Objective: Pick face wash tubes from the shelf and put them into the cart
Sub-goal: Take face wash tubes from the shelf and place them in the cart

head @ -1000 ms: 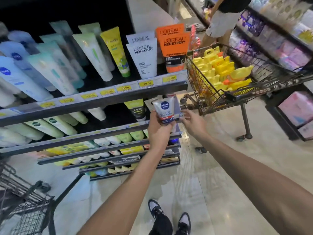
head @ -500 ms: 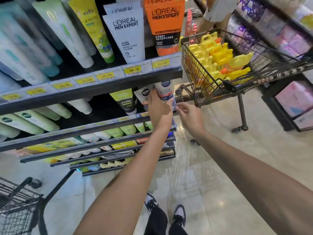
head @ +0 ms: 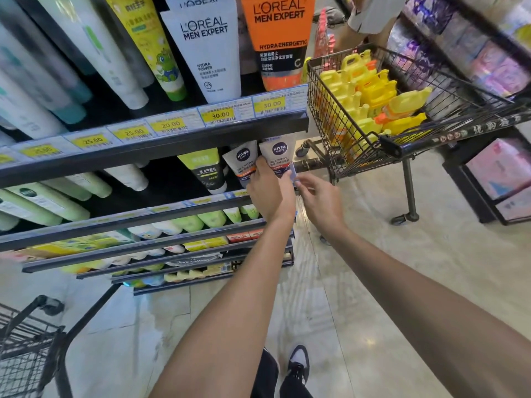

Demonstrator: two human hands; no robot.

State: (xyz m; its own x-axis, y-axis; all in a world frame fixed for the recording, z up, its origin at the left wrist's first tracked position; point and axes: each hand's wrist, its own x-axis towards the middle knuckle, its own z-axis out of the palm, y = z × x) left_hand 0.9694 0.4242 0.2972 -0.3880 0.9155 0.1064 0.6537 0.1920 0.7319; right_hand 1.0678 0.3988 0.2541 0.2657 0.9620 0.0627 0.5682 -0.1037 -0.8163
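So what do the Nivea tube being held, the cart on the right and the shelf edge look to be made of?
Grey Nivea Men tube, held by the left hand: probably soft plastic with a satin sheen. Black wire cart: thin crossed rods, likely coated metal. Dark shelf edge: smooth, matte, metal or plastic; unclear, with clear glossy price-strip covers.

Tubes (head: 277,159) stand on the shelf (head: 161,142); the cart (head: 373,130) holding jugs (head: 370,93) stands right of it.

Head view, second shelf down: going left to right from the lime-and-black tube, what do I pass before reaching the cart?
Lime-and-black tube → first Nivea Men tube → second Nivea Men tube, gripped by the left hand → right hand → cart of yellow bottles.
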